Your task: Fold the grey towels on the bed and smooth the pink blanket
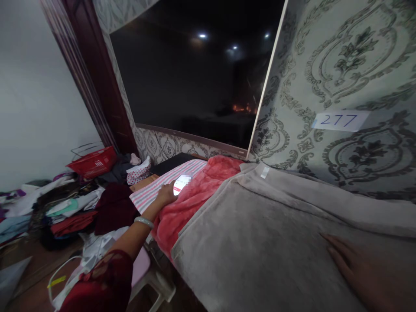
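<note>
Patterned wallpaper (351, 56) with a "277" label (339, 120); dark window (195, 82); clothes pile (61, 208) on the floor.

Left hand (166, 193) on a lit phone (182, 183) atop pink blanket (195, 195), right hand (367, 268) flat on grey blanket (260, 242).

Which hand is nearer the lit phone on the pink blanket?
Left. The left hand rests against the phone, while the right hand lies flat on the grey blanket, far off to the right.
</note>
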The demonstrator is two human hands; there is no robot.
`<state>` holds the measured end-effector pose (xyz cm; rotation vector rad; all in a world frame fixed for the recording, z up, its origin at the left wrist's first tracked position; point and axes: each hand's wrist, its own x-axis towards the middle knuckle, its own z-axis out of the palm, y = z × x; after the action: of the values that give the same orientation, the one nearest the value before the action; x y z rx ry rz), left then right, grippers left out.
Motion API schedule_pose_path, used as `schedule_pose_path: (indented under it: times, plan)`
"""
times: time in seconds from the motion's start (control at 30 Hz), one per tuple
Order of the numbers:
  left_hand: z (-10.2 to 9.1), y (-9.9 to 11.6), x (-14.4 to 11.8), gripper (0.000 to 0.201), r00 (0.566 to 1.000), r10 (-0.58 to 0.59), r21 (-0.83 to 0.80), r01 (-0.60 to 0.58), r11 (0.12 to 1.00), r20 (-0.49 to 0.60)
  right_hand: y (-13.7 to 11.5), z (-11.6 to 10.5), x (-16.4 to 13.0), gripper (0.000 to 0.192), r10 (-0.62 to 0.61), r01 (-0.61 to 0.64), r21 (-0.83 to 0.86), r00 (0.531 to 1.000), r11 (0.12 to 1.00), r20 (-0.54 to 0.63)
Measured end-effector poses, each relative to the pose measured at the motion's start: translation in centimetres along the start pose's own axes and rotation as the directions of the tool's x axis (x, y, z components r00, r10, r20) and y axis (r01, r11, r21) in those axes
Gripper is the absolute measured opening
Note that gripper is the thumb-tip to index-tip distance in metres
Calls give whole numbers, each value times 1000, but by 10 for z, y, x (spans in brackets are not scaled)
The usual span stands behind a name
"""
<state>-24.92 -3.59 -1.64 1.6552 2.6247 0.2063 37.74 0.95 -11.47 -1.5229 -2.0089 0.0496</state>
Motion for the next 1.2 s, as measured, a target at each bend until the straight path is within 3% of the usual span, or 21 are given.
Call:
schedule_pose_path:
  times: [0.33,0.67,0.77,0.87,1.0,1.2]
  plan:
    - [4,0,4,73,991,9,1,-9,1000,-133,-13,-14,2,61,-11,12,-24,999,1000,31]
    - [-15,-13,36,73,988,-43,-43,37,998,-150,8,3,-1,62,-32,31,-49,999,998,-21]
    - [-17,-11,29,58,985,-20,-73,8,997,-170,8,5,0,59,-45,43,-45,998,998,-33]
    - [-13,-4,11,37,994,61,-136,-74,988,-93,4,2,0,57,-39,38,-38,999,999,-34]
    - [-2,6,-11,35,988,155,-233,-149,961,10,-2,-3,1,57,-35,34,-33,999,999,-17]
    - [-4,5,-10,15,994,88,-335,-107,936,-71,2,0,0,57,-23,23,-44,1000,999,-12]
